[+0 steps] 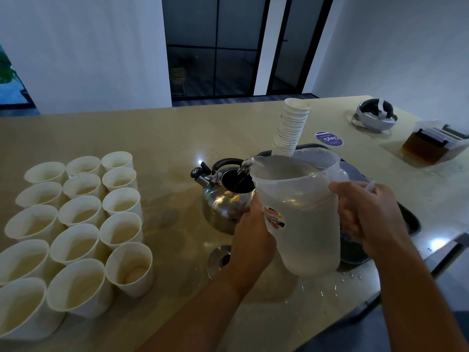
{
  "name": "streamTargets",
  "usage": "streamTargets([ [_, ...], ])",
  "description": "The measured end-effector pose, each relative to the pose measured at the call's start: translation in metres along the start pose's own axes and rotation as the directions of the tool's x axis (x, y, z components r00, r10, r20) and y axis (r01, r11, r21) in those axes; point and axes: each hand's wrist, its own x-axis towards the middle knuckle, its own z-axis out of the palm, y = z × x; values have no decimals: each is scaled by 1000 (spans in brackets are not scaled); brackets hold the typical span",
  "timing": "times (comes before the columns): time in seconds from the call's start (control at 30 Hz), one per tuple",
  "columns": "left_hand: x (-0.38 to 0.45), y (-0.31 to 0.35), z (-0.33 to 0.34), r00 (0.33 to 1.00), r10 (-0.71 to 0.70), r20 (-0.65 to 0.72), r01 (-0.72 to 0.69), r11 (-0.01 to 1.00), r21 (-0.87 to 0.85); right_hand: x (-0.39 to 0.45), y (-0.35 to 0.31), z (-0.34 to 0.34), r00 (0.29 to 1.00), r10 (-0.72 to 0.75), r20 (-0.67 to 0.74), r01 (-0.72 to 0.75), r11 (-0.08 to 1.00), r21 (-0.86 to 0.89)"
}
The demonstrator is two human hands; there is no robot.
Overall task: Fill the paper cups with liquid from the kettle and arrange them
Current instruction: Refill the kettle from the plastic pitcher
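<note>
Translucent plastic pitcher (pixel 299 212) tilts between my two hands, sending a thin stream of clear liquid from its spout into the open mouth of the steel kettle (pixel 224 199), which stands just beyond my left hand (pixel 250 235). That hand presses flat against the pitcher's side, beside its sticker, with the fingers hidden behind the wall, so I cannot tell how far they curl. My right hand (pixel 365 212) wraps its fingers firmly round the pitcher's handle. The kettle's lid (pixel 219 260) lies on the beige counter (pixel 165 133), just left of my left wrist. Well to the left of both hands, filled paper cups (pixel 76 224) stand in three close rows. A leaning stack of empty cups (pixel 291 125) rises beyond the pitcher, on the far side of a dark tray (pixel 408 224) that sits under my right hand. Water droplets (pixel 327 283) spot the counter below the pitcher's base. Farther right rest a white headset (pixel 375 114) and a clear container (pixel 434 146).
</note>
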Motion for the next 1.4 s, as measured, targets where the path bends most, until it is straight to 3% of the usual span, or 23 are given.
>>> streamTargets([
  [0.47, -1, 1, -1, 1000, 0, 21, 0, 1000, -2, 3, -10, 2, 997, 77, -5, -77, 995, -69],
  [0.77, -3, 2, -3, 998, -36, 44, 36, 999, 15, 13, -22, 7, 962, 273, 31, -268, 958, -106],
  [0.93, -3, -1, -3, 996, -66, 61, 66, 998, -1, 8, -16, 8, 982, 190, -11, -190, 975, -117],
  [1.4, -2, -4, -1, 994, -85, 73, 81, 995, 56, 15, -19, 13, 971, 238, 7, -236, 966, -106],
])
